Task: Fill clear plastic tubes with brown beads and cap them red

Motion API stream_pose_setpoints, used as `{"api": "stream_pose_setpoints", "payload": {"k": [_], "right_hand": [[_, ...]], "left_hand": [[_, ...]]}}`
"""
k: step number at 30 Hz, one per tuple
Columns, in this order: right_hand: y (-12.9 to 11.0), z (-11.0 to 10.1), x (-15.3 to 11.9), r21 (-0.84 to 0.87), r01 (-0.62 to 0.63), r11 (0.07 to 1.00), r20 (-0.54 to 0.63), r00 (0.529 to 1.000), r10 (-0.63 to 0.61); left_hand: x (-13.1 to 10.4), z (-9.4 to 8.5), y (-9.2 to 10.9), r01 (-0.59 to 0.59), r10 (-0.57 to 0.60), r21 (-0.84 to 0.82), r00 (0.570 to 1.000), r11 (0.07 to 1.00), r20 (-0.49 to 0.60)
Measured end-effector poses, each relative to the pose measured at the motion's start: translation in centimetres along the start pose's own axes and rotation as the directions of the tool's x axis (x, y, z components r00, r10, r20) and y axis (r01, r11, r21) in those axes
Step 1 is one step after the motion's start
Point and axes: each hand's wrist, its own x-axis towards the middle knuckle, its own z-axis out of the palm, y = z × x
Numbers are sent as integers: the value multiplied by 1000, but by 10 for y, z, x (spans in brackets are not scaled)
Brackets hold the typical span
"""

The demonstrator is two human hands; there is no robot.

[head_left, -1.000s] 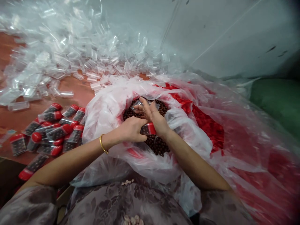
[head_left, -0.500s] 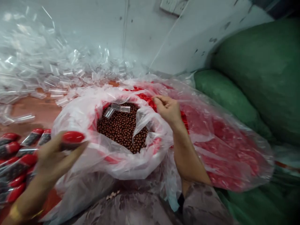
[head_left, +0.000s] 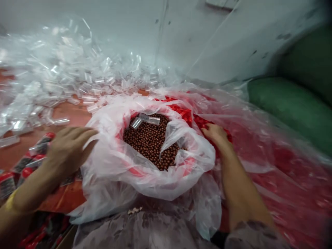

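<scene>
My left hand (head_left: 68,150) hovers at the left side of a white plastic bag (head_left: 153,188), palm down. Its fingers reach forward with the thumb apart, and I see nothing in them. The bag's rolled-back mouth frames small round brown beads (head_left: 147,141), with a few clear tubes (head_left: 146,119) lying on top. My right hand (head_left: 216,134) is at the bag's right, among loose red caps (head_left: 185,114). Its fingers are curled together; whatever they hold is hidden. Below my left hand lie red-capped clear containers (head_left: 38,159) with dark contents.
A heap of clear plastic tubes (head_left: 64,69) spreads over the reddish table (head_left: 70,112) at left and back. A large clear bag of red pieces (head_left: 275,173) fills the right. Green sacks (head_left: 290,107) stand behind it, near a pale wall (head_left: 124,27).
The red-capped container has left my left hand. My right hand has moved right and lower over the red caps. The view has shifted left, showing more of the tube heap.
</scene>
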Motion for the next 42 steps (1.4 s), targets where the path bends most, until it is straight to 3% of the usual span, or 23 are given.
{"api": "stream_pose_setpoints", "payload": {"k": [2,5,7,9,10,12,14,16,18,21,24,25,29,30,33,37,40,42], "right_hand": [[1,-11,-7,57,22,998,-74,997,-18],[-10,-25,-30,387,163,907,-240,968,-72],[-28,-31,-52,671,258,695,-265,959,-101],[-52,-30,-74,863,266,429,-227,964,-140],[-66,-28,-83,920,240,309,-196,966,-166],[-90,-19,-97,980,160,119,-131,967,-220],[-107,-8,-104,997,75,27,-63,951,-303],[-115,3,-107,997,42,62,-14,919,-393],[-115,11,-107,992,67,107,-15,903,-430],[-109,18,-106,994,85,69,-52,922,-383],[-103,22,-105,996,74,59,-50,942,-333],[-102,23,-105,994,85,64,-60,944,-323],[-102,25,-105,985,146,96,-107,938,-331],[-102,25,-105,982,157,105,-114,936,-334],[-101,26,-104,975,187,117,-139,933,-333],[-100,27,-104,972,205,119,-160,937,-311],[-101,25,-104,971,208,116,-166,941,-294],[-101,23,-105,975,193,106,-155,943,-294]], "left_hand": [[34,16,20,-242,229,75,961,967,153],[82,48,42,-413,376,48,866,909,330],[106,69,51,-517,468,18,788,855,401],[119,86,56,-564,501,14,743,825,444],[121,92,58,-546,479,25,755,837,449],[121,98,63,-431,371,54,828,901,421],[118,100,69,-293,248,64,890,954,383],[117,102,76,-198,147,82,896,977,419],[120,105,83,-150,74,112,862,982,502],[127,109,89,-114,24,124,825,986,565],[130,103,89,-111,62,48,810,993,583],[130,99,88,-125,89,16,783,992,616],[126,84,87,-234,170,-33,598,972,783],[125,84,89,-244,179,-40,581,969,794],[122,97,99,-104,158,-118,626,987,764],[125,131,116,114,92,-228,678,967,730],[129,146,119,211,115,-349,688,913,717],[131,146,115,255,163,-463,706,849,689]]}}
